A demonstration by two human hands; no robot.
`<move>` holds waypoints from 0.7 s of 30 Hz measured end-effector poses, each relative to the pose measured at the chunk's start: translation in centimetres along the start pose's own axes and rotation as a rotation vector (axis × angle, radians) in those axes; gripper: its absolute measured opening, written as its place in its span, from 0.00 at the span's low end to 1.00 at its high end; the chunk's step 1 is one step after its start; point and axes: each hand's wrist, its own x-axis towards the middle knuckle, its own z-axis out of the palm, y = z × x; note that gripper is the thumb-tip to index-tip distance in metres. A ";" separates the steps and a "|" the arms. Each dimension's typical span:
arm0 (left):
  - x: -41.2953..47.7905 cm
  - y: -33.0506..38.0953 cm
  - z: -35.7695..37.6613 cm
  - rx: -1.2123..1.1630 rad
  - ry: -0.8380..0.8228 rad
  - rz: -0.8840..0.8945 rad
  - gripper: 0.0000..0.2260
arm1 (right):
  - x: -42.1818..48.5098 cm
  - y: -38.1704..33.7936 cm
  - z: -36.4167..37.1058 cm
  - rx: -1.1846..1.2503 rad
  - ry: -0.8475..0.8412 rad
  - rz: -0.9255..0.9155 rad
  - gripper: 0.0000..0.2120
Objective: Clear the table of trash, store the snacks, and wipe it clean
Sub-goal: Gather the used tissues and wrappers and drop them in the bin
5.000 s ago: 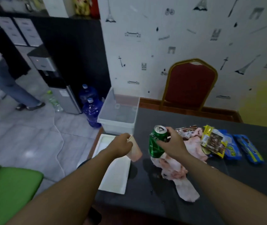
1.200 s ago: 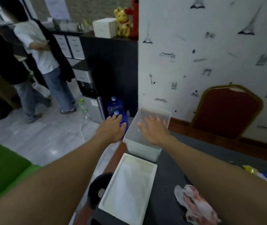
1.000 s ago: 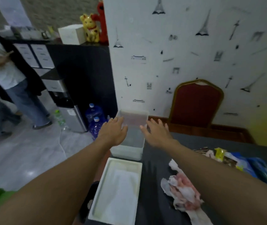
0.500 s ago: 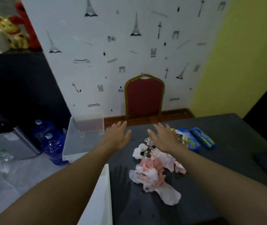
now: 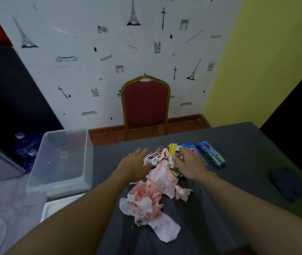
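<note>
The left hand (image 5: 135, 164) has flat, straight fingers by the brown snack pack (image 5: 154, 157); the right hand (image 5: 190, 163) touches the yellow pack (image 5: 171, 153) with spread fingers; pink messy tissues (image 5: 152, 197) lie near them on the grey table (image 5: 238, 144).

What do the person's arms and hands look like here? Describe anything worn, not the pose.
The left forearm and right forearm are bare to the frame's edge; no sleeve shows. The left hand and right hand wear no gloves; no ring, watch or bracelet is visible.
</note>
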 end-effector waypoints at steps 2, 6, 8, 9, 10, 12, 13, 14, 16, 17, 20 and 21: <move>1.1 0.3 1.3 -0.021 -0.021 -0.031 0.33 | 1.3 1.3 0.6 -0.018 -0.022 -0.014 0.26; 1.9 0.7 4.1 -0.102 -0.068 -0.113 0.39 | 3.8 3.4 2.3 -0.041 -0.113 -0.023 0.25; 2.0 0.6 5.7 -0.112 -0.109 -0.168 0.43 | 5.0 4.3 3.2 -0.046 -0.129 -0.039 0.27; 2.1 0.4 6.6 -0.112 -0.135 -0.193 0.46 | 5.6 4.6 3.6 -0.046 -0.136 -0.036 0.31; 2.1 0.2 7.4 -0.113 -0.169 -0.220 0.48 | 6.1 4.9 4.0 -0.045 -0.149 -0.022 0.35; 2.0 0.0 8.9 -0.107 -0.246 -0.261 0.54 | 6.9 5.4 4.7 -0.032 -0.169 0.023 0.44; 1.9 -0.1 9.5 -0.092 -0.284 -0.267 0.56 | 7.3 5.6 5.1 -0.021 -0.174 0.050 0.47; 1.7 0.0 9.9 -0.067 -0.319 -0.262 0.58 | 7.6 5.8 5.4 -0.008 -0.176 0.072 0.50; 1.4 0.0 10.8 -0.016 -0.351 -0.236 0.58 | 8.3 6.3 6.1 0.005 -0.183 0.081 0.53; 1.2 0.1 11.2 -0.007 -0.355 -0.221 0.57 | 8.5 6.4 6.5 -0.001 -0.190 0.073 0.54; 0.9 0.1 11.7 -0.033 -0.342 -0.195 0.53 | 9.1 6.4 7.1 -0.043 -0.184 0.047 0.56; 0.9 0.0 11.8 -0.052 -0.315 -0.189 0.50 | 9.2 6.3 7.1 -0.061 -0.176 0.040 0.57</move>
